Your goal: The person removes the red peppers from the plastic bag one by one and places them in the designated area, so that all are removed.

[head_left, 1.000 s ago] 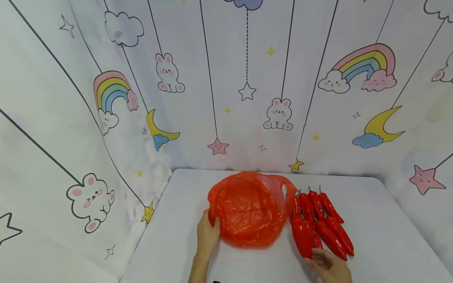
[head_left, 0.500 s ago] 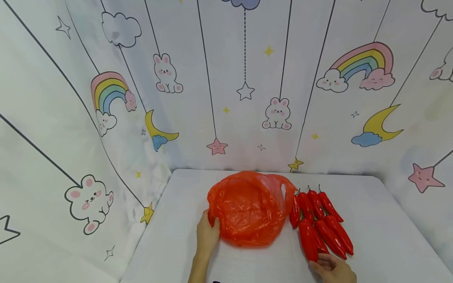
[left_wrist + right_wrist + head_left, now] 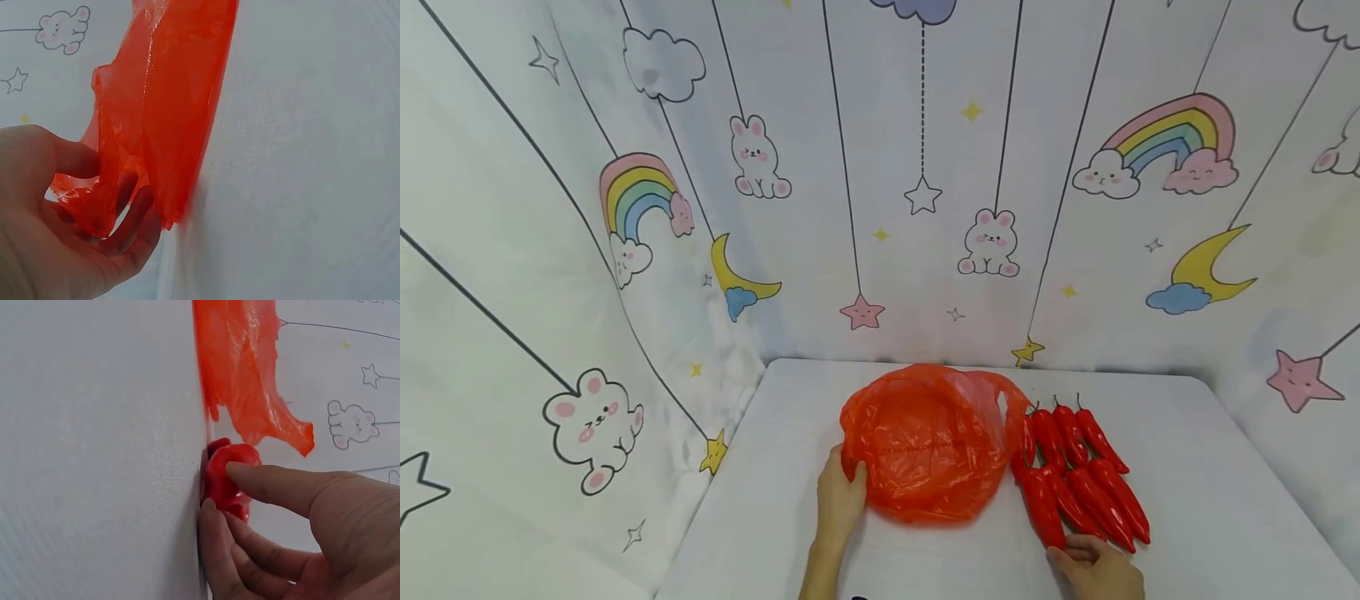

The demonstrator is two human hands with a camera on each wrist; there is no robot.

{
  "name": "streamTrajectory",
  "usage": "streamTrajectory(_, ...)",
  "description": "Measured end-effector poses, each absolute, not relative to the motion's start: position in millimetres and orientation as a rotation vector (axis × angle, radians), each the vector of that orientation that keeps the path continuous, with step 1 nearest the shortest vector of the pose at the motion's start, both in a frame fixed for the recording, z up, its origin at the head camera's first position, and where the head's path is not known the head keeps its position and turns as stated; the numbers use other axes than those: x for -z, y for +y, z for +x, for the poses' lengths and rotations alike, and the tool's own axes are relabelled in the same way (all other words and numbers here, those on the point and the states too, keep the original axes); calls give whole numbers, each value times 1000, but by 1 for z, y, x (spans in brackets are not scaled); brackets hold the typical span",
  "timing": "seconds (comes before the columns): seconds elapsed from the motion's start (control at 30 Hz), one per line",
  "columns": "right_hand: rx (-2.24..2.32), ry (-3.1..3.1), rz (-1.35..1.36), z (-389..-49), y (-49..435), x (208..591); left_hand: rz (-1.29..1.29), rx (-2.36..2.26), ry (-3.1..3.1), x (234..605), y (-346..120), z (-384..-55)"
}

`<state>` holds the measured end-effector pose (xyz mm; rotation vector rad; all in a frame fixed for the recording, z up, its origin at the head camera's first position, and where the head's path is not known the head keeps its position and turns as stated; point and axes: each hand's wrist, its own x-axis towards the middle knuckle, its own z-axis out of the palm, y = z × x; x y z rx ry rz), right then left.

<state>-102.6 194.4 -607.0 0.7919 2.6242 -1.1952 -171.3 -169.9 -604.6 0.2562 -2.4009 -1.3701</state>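
An orange-red plastic bag [image 3: 917, 450] stands puffed up mid-table. My left hand [image 3: 842, 492] grips its left edge; in the left wrist view the thumb and curled fingers of the left hand [image 3: 81, 219] hold the thin film. To the right of the bag, several red chili peppers [image 3: 1112, 492] lie in two rows. The right hand [image 3: 1097, 567] pinches the tip of the front-left chili pepper [image 3: 1041, 504]. Up close in the right wrist view, thumb and fingers close on that red pepper [image 3: 234, 465], and the bag [image 3: 240, 369] shows beyond it.
A white table [image 3: 1210, 467] carries everything. Behind it and at the sides hangs a white cloth [image 3: 925, 275] printed with rabbits, stars, moons and rainbows. One bag handle [image 3: 1011, 404] reaches over to the back-left peppers.
The right hand and the front-left pepper shifted slightly right, then back left, so the pepper now lies beside its neighbour. The left hand and the bag have stayed in place.
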Motion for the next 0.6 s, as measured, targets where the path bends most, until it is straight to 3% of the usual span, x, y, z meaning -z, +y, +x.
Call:
streamTrajectory(0.43,1178,2718,853,-105,197,598,298,1295,-2411,602,-165,-171)
streamTrajectory(0.6,1203,2893,735,-112,205,578,277,1188,-2353,591,-160,-170)
